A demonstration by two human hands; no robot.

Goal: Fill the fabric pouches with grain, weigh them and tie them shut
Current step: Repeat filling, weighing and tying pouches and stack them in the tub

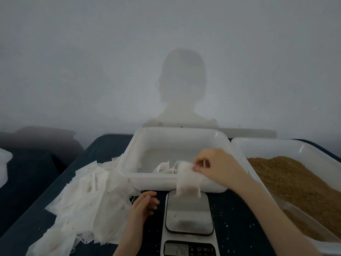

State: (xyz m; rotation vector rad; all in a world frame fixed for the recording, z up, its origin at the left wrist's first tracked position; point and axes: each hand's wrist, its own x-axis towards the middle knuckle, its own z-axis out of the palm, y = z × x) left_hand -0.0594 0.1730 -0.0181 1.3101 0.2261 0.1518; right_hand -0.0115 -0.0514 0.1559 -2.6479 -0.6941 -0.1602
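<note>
The fabric pouch (187,180) hung from its top edge over the near wall of the middle tub (127,157), its lower end dangling just above the far edge of the scale's platform (188,213); whether it touched the steel could not be told. It looked thin, limp and very light, a soft sack that sagged under a small load of grain and would fold or spill if taken by the body, so the sensible hold seemed to be the gathered mouth or the drawstring, pinched high so the weight hung below. The right hand (214,167) did just that: thumb and fingertips were closed in a pinch on the pouch's upper right corner, where a pale string showed between the fingers, the rest of the hand arched above the tub. The left hand (145,204) lay on the dark table just left of the scale, fingers loosely curled and holding nothing, beside the heap of empty pouches (83,200). A few tied pouches (164,168) lay inside the middle tub. The grain tub (276,145) stood at the right, well filled. The scale's display (176,249) showed digits too blurred to read with confidence.
</note>
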